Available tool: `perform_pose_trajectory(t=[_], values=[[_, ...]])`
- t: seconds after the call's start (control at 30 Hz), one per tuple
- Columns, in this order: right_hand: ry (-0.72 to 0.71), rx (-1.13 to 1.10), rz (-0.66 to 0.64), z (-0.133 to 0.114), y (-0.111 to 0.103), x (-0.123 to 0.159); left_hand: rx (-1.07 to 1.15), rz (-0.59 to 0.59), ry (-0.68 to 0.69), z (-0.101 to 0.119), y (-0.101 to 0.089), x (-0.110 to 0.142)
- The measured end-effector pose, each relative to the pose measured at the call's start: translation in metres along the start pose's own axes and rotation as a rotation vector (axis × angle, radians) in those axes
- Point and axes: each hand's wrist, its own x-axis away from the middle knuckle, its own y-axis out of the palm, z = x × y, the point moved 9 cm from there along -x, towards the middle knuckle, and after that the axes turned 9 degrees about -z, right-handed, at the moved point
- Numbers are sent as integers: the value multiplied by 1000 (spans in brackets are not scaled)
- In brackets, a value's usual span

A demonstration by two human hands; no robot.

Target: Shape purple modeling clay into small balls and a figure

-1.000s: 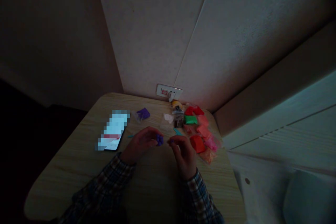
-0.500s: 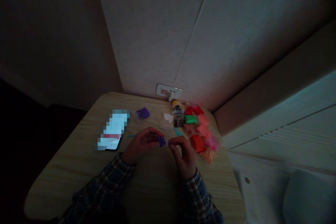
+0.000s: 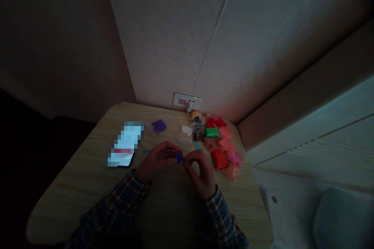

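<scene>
Over the middle of the wooden table [image 3: 70, 186], my left hand [image 3: 159, 159] pinches a small lumpy piece of purple modelling clay [image 3: 179, 157] between thumb and fingers. My right hand [image 3: 201, 171] is closed in a pinch at the right side of that lump, its thumb and forefinger on a tiny purple bit that touches the lump. Behind my left hand lies a purple clay packet [image 3: 158, 125] in clear wrapping. A turquoise tool [image 3: 196, 146] lies partly hidden behind my right hand, and another turquoise stick [image 3: 146, 150] shows beside my left hand.
A phone [image 3: 125, 144] with a lit, blurred screen lies at the left. Several clay packets are grouped at the right, among them a green one [image 3: 212, 132] and a red-orange one [image 3: 219, 158]. A wall socket [image 3: 187, 101] with a plug sits behind the table.
My right hand has moved left, bringing its tiny purple bit from a gap away to contact with the purple lump. My left hand stays nearly still.
</scene>
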Motion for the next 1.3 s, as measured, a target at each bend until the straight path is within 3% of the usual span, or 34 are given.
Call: perform_pose_trajectory(t=[0.3, 0.5, 0.7, 0.83, 1.0, 1.17, 1.3], values=[[36, -68, 2, 9, 2, 4, 18, -6, 4, -1, 0, 0], [76, -161, 70, 18, -3, 9, 19, 3, 18, 0, -2, 0], [103, -110, 6, 20, -2, 8, 0, 23, 8, 1, -4, 0], [100, -202, 68, 25, -3, 9, 8, 46, 5, 1, -5, 0], [155, -301, 26, 29, 2, 10, -3, 77, 22, 4, -8, 1], [153, -275, 155, 30, -10, 12, 11, 85, 4, 3, -9, 2], [170, -337, 93, 31, -4, 11, 14, 88, 18, 5, -9, 1]])
